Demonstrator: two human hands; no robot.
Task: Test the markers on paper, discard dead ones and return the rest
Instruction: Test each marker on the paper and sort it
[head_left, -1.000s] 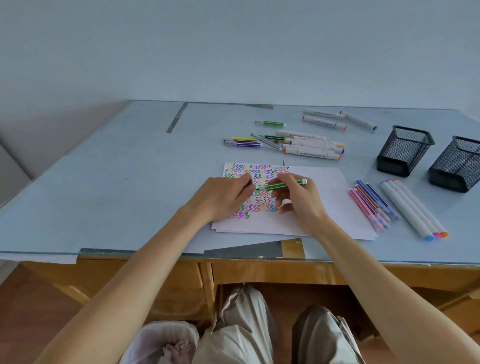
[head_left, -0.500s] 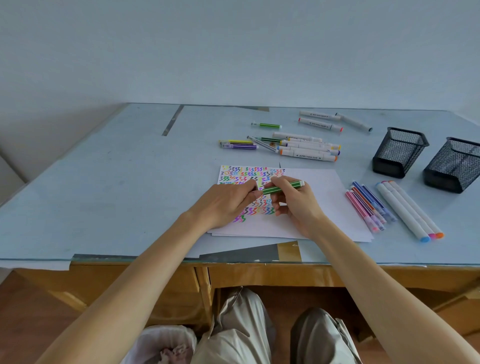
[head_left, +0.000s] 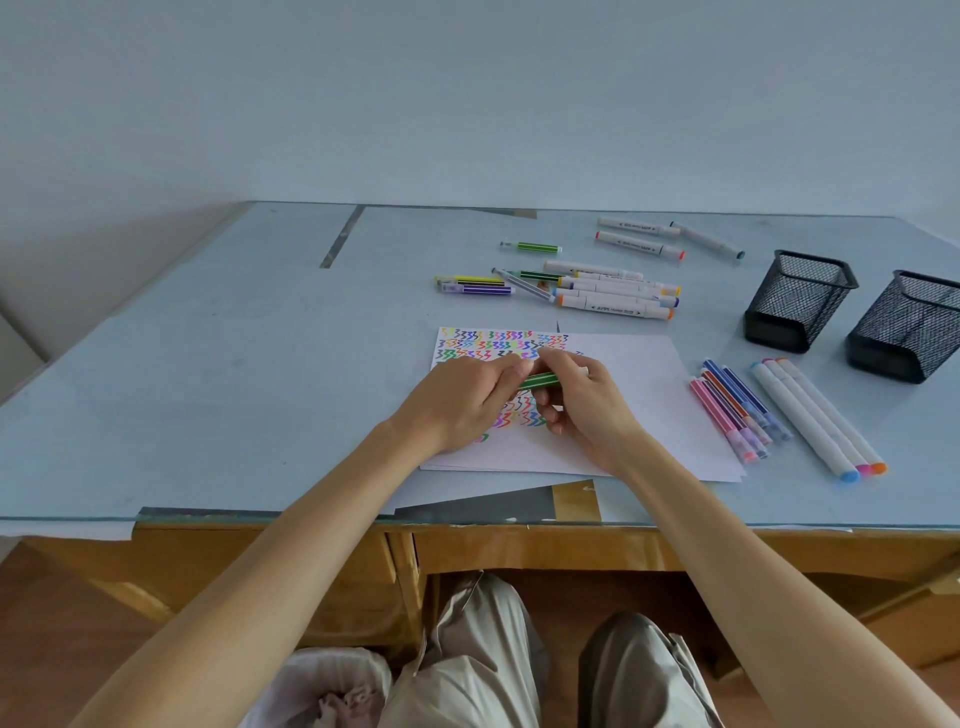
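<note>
Right hand (head_left: 587, 410): fingers curled round a green marker (head_left: 540, 381), held level just above the paper (head_left: 623, 374); white end pokes out on the right.
Left hand (head_left: 462, 402): fingertips closed on the marker's left end; can't tell whether a cap is on, hidden by fingers.
Paper: white sheets at the near centre of the table (head_left: 208, 374), far-left part covered w/ rows of coloured squiggles (head_left: 488, 343).
Thin markers (head_left: 737, 410): pink, orange, blue, laid side by side just right of the paper.
Thick white markers (head_left: 815, 415): three, right of the thin ones, blue, pink & orange tips toward the near edge.
Mesh cups (head_left: 800, 301): two black ones, far right, upright, well apart from the hands.
Loose markers (head_left: 613, 296): mixed pile beyond the paper; a lone green one (head_left: 531, 247) farther back, three white ones (head_left: 649, 239) at far right.
Bin (head_left: 332, 686): white bag, on the floor by the person's knees.
</note>
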